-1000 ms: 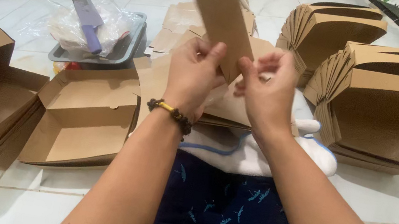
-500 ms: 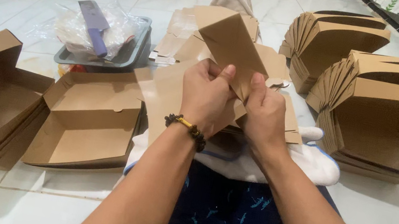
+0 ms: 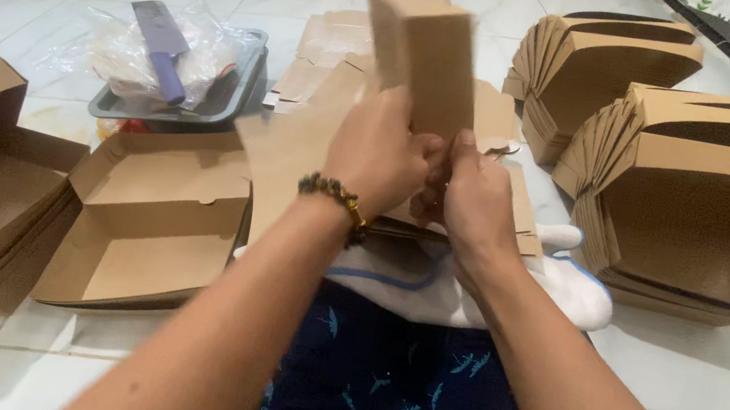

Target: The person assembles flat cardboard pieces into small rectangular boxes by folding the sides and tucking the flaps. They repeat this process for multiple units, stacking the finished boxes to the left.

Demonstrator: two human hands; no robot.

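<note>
Both hands pinched the half-folded brown cardboard box (image 3: pixel 421 55) upright above the white pillow (image 3: pixel 431 282), left hand (image 3: pixel 382 153) and right hand (image 3: pixel 476 200) closed at its base, where a hard squeeze risked creasing or tearing a flap.

both hands (image 3: pixel 430 177) gripping folded cardboard piece (image 3: pixel 426 56)

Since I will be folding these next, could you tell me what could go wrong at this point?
Both hands, left hand and right hand, pinch the raised cardboard box blank at its lower end, so a hard squeeze might crease the panel off its fold line. The nested box stack at the right leans, and a right-elbow swing could tip it. The purple knife lies on a plastic bag in the grey tray within reach, a possible cut hazard.
</note>
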